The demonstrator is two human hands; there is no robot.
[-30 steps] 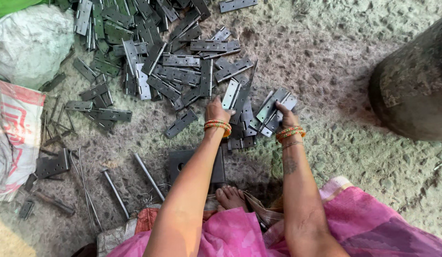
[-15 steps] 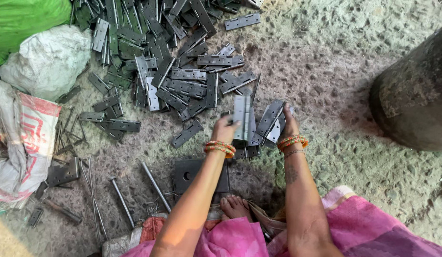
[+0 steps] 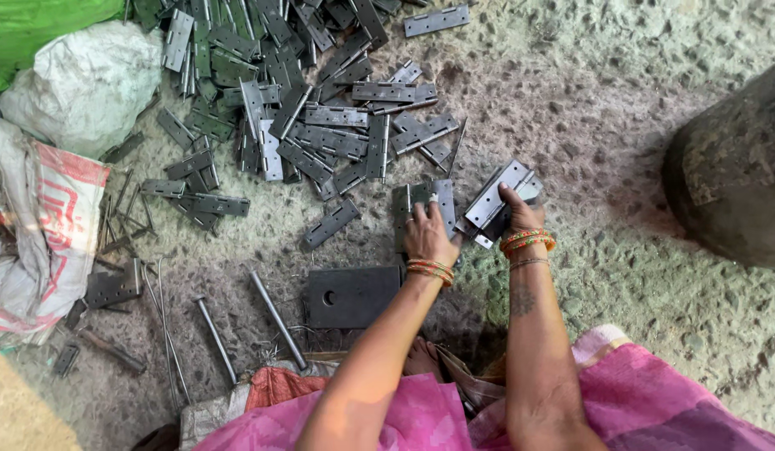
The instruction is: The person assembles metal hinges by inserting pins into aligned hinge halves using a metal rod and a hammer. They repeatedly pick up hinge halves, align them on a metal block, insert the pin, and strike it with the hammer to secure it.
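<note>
A big heap of grey metal hinges [image 3: 287, 108] covers the rough concrete floor ahead of me. My left hand [image 3: 428, 236] grips an upright stack of hinges [image 3: 421, 203] just below the heap. My right hand [image 3: 518, 214] holds another bunch of hinges [image 3: 498, 197], tilted, right beside the first stack. Both wrists wear orange bangles. A dark steel block with a round hole [image 3: 352, 296] lies flat just under my left wrist.
Two steel rods [image 3: 275, 316] and thin wire pins [image 3: 166, 326] lie at lower left. White and green sacks [image 3: 78, 83] crowd the left edge. A large dark rounded stone [image 3: 734, 171] stands at the right. My pink garment [image 3: 621, 401] fills the bottom.
Both hands drew back toward me a little, pulling hinges out of the heap; the left hand now holds a gathered upright stack. The camera tilted, so the heap sits lower in view.
</note>
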